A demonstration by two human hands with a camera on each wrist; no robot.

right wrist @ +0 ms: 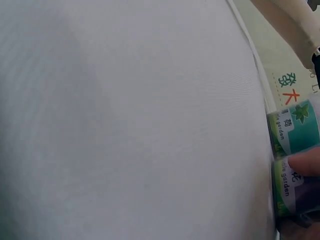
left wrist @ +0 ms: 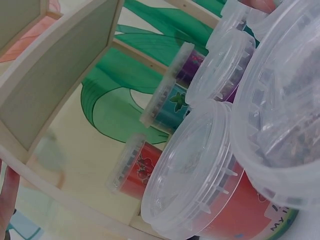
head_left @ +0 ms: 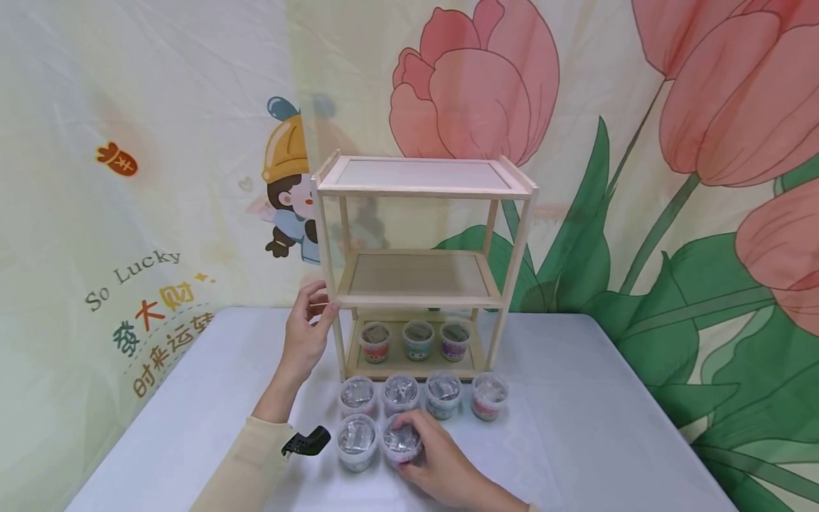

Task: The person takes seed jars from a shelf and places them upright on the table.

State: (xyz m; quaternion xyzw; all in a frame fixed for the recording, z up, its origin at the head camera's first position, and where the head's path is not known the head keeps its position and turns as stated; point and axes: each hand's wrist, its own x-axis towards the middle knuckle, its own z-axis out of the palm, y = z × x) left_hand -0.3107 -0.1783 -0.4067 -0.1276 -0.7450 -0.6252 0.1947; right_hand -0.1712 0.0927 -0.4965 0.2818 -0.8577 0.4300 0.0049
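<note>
A three-tier wooden shelf [head_left: 422, 302] stands on the table. My left hand [head_left: 308, 334] holds its left front post at the middle tier, thumb in front. Below, my right hand [head_left: 444, 462] grips a clear-lidded plastic tub [head_left: 397, 441] in the nearest row; the right wrist view shows this tub's purple label [right wrist: 306, 194] with a finger against it. Beside it sits a teal-labelled tub [head_left: 356, 442]. A row of similar tubs, including one with a red label [head_left: 488, 400], lies between the hands and the shelf.
On the bottom tier stand a red tub [head_left: 375, 343], a teal tub [head_left: 419, 340] and a purple tub [head_left: 456, 341]. A white cloth [head_left: 576, 427] covers the table. Behind the shelf hangs a backdrop [head_left: 205, 128] printed with tulips and a cartoon figure.
</note>
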